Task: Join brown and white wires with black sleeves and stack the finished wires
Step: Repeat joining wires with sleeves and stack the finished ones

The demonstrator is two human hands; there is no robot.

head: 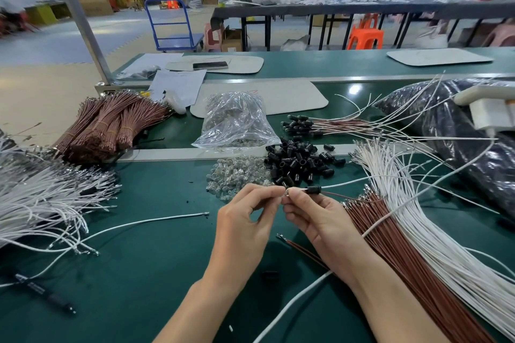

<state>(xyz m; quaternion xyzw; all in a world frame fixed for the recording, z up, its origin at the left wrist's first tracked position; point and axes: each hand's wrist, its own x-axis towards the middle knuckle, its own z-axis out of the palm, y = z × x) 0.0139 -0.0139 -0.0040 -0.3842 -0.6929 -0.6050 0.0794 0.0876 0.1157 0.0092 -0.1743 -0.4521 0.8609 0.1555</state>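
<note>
Logging this one from my remote seat. Both hands met over the green worktop (145, 264), a bit above its middle. The left hand (245, 217) had its fingers (274, 191) curled, thumb and forefinger pinching a small shiny piece (285, 193); it was too tiny for me to tell what it was. The right hand (317, 220) was curled tight too, its fingertips pinching the thin white wire (348, 182) where it came out of the left end of the short black plastic sleeve (313, 190). A thin brown wire (334, 194) ran out of the sleeve's right end beside the white one.

Just beyond the hands sat the loose pile of black sleeves (301, 161), touching a heap of small clear glass bulbs (239, 175). Behind those lay a crumpled clear plastic bag (237, 120). The stack of finished wires (320, 124) lay further back to the right, sleeve ends pointing left.

To the right fanned out a spread of loose brown wires (404, 259) and, just beside it, loose white wires (418, 217). On the far left were tied bundles of brown wires (108, 125) and a tangle of white wires (41, 198). A single white wire (156, 221) and a black pen (44, 292) lay near the left side.
</note>
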